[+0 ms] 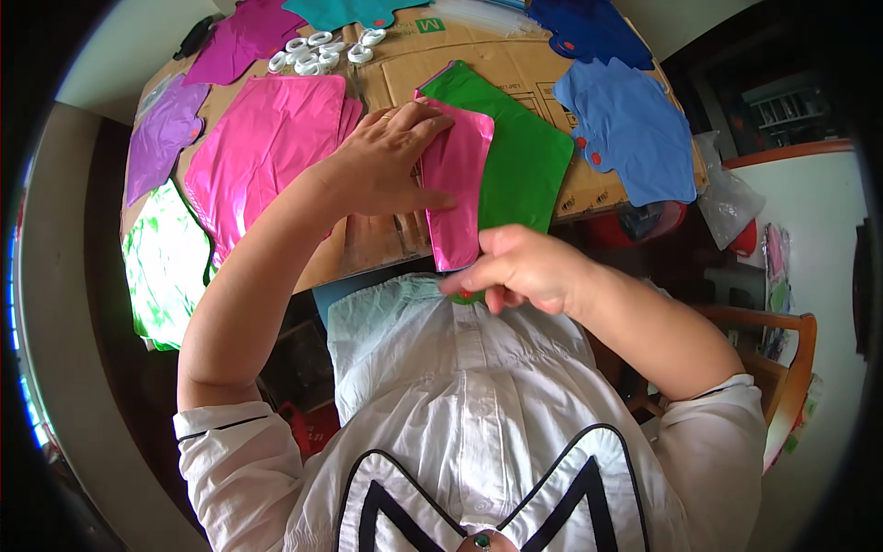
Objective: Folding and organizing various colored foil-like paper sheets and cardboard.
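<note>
A glossy pink foil piece, like a flat uninflated balloon [460, 175], lies folded lengthwise on a larger green foil piece [524, 152] at the table's near edge. My left hand [391, 156] rests on the pink foil, fingers spread over its upper left part and thumb stretched across its middle. At the lower end is my right hand [529, 271], its index finger stretched left and other fingers loosely bent. Its thumb is by the pink foil's lower right corner. Below the right fingers, a bit of green with a red dot [466, 296] hangs over the edge.
Cardboard [395, 74] covers the table. A pink foil stack [262, 147] lies left of my hands, with purple foil [166, 138] and green-white patterned foil [166, 262] beyond. White ribbon rolls [322, 51] sit at the back. Blue foil [630, 129] lies right; a wooden chair [782, 368] stands nearby.
</note>
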